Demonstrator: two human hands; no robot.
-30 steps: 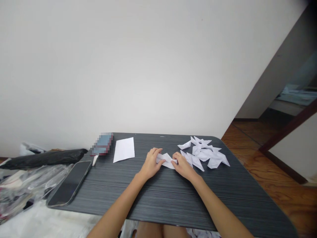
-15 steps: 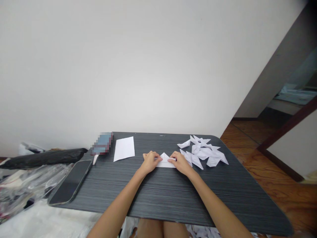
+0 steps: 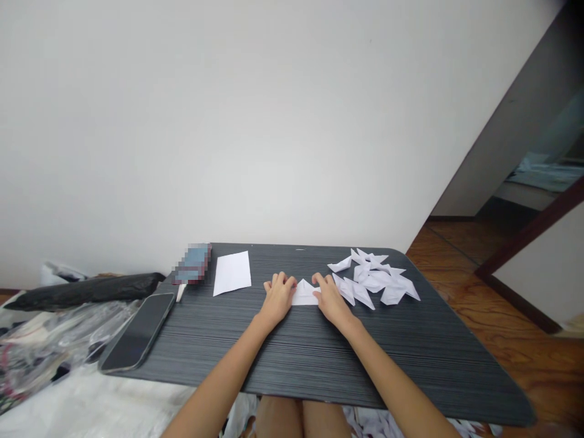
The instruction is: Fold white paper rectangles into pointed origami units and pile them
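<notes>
A small piece of white paper [image 3: 305,296], folded to a point at its far side, lies flat on the dark table in front of me. My left hand [image 3: 280,296] grips its left end, with the fingers bent and the thumb against the paper. At the right end, my right hand [image 3: 329,297] holds the paper in the same way, fingers curled over it. Both palms and fingers hide the ends of the folded paper. Just right of my right hand sits a pile of folded white paper pieces [image 3: 371,281].
A stack of flat white paper [image 3: 232,272] lies left of my hands. Further left are a pixelated blue and red object [image 3: 194,264] and a black phone [image 3: 139,331] at the edge of the dark table [image 3: 310,359]. A white wall [image 3: 292,134] stands behind.
My fingers have moved a little forward along the folded paper's ends, and their tips are lifted and more spread than before. The paper has stayed nearly in place; the view has shifted slightly.
</notes>
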